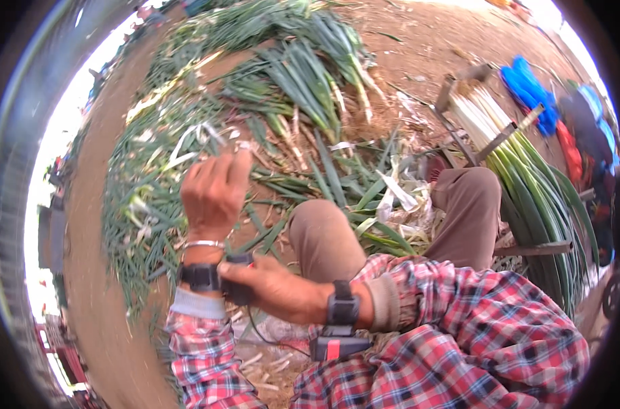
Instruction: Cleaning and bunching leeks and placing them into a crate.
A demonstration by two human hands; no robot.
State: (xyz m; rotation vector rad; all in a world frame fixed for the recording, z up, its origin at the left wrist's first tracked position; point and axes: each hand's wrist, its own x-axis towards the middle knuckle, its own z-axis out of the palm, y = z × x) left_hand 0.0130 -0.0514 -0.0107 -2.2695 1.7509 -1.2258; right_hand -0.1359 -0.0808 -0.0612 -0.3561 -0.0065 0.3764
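Observation:
My left hand (pixel 217 183) is raised over the cut leaves, back upward, its fingers curled together and nothing showing in them. A metal bangle (pixel 205 243) and a black strap (pixel 199 277) circle its wrist. My right hand (pixel 272 289) reaches across and grips a small black box (pixel 238 279) on that strap, its thumb lying on top. Another black strap (pixel 342 304) is round my right wrist, with a second black box (pixel 338 347) bearing a red mark beside it. A thin black cable (pixel 262 334) runs between the boxes.
Long green onions (pixel 303 71) lie in bunches on the soil ahead, with trimmed leaves (pixel 153 184) strewn at left. At right a metal stand (pixel 494 143) holds a bundle of green onions (pixel 528 184). A blue plastic bag (pixel 528 92) lies beyond. My bent knees (pixel 323 235) frame more trimmings.

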